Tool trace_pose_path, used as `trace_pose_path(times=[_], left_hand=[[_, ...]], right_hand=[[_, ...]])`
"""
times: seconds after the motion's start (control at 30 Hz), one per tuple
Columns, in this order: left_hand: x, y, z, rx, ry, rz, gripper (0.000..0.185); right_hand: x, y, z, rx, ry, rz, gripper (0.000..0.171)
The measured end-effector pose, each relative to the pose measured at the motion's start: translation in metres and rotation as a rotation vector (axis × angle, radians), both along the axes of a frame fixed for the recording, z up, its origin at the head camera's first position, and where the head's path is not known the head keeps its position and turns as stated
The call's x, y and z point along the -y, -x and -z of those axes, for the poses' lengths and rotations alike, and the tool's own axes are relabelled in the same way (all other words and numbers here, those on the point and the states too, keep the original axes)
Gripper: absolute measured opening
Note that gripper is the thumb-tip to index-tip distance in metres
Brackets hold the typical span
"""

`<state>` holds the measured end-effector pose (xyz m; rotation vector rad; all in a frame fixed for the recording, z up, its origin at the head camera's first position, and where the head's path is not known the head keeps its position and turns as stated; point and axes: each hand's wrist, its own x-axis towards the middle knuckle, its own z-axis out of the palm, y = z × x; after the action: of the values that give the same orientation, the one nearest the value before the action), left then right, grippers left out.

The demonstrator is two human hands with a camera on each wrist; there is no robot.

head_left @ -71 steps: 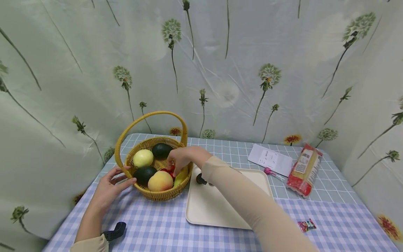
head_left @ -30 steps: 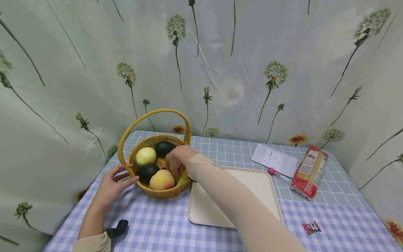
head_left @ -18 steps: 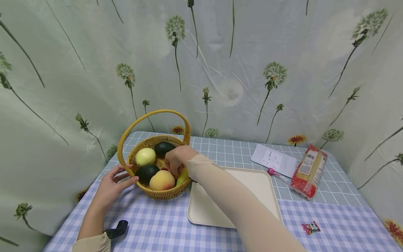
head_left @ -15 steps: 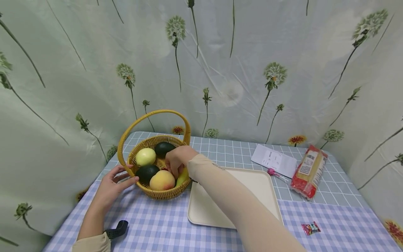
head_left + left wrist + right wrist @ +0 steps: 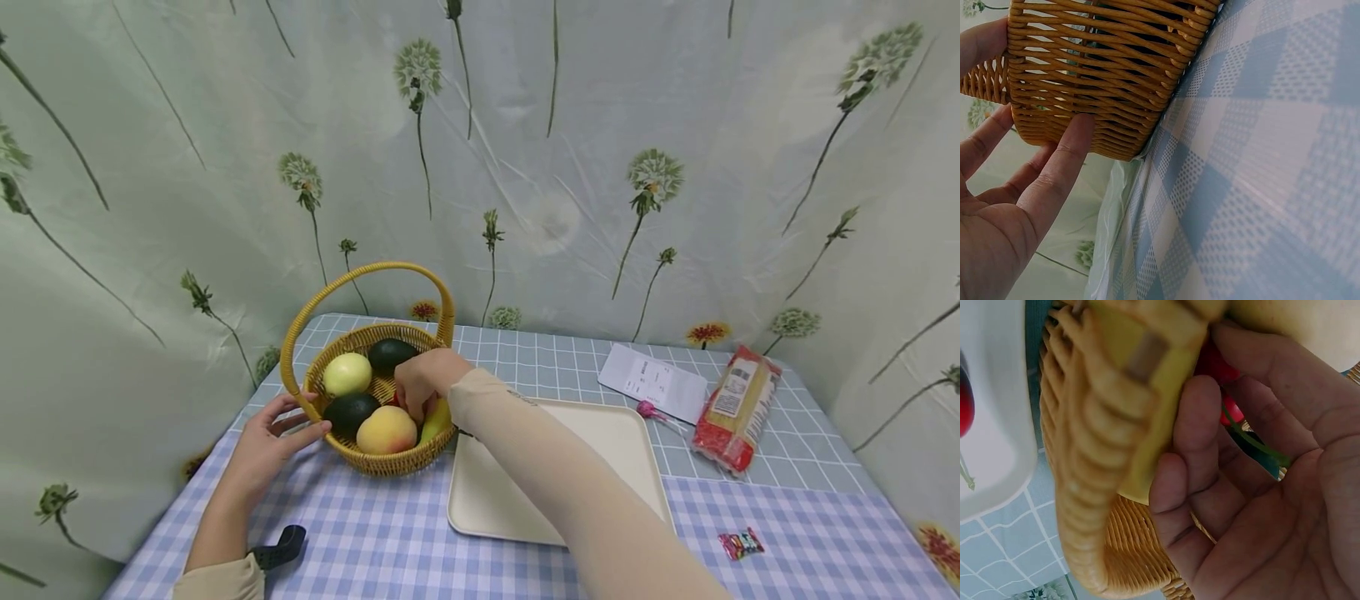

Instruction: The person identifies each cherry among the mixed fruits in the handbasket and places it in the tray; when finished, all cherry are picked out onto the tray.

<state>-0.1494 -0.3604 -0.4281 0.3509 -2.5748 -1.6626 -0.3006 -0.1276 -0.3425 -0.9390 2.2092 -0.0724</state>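
right hand (image 5: 423, 379) reaches down into the wicker basket (image 5: 390, 460), fingers curled pinching red cherries (image 5: 1230, 412) directly below, beside the yellow fruit (image 5: 1147, 394); left hand (image 5: 266, 442) flat, fingers straight against the basket's outer wall.

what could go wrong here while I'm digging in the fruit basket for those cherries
The cherries sit wedged under the banana, so pulling may snap their thin green stem. The right hand could nudge the peach over the basket rim. Only the left hand's fingertips brace the basket; it might slide.
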Motion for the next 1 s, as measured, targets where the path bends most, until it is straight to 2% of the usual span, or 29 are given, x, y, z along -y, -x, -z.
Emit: trace_pose_path(times=[0.13,0.47,0.7,0.9,1.0], left_hand=[[0.000,0.000,0.001,0.009,-0.004,-0.004,0.065],[0.000,-0.001,0.001,0.023,-0.011,-0.014,0.067],[-0.001,-0.001,0.000,0.025,-0.014,-0.016,0.067],[-0.001,-0.002,0.000,0.020,-0.010,-0.012,0.066],[-0.001,-0.002,0.000,0.020,-0.012,-0.011,0.065]], right_hand=[[0.000,0.001,0.000,-0.012,0.007,-0.038,0.011],[-0.004,0.003,-0.001,-0.111,0.041,-0.095,0.012],[-0.008,0.000,0.000,-0.157,0.065,-0.169,0.014],[-0.014,-0.004,0.000,-0.190,0.073,-0.115,0.015],[-0.017,-0.004,0.000,-0.191,0.088,-0.116,0.015]])
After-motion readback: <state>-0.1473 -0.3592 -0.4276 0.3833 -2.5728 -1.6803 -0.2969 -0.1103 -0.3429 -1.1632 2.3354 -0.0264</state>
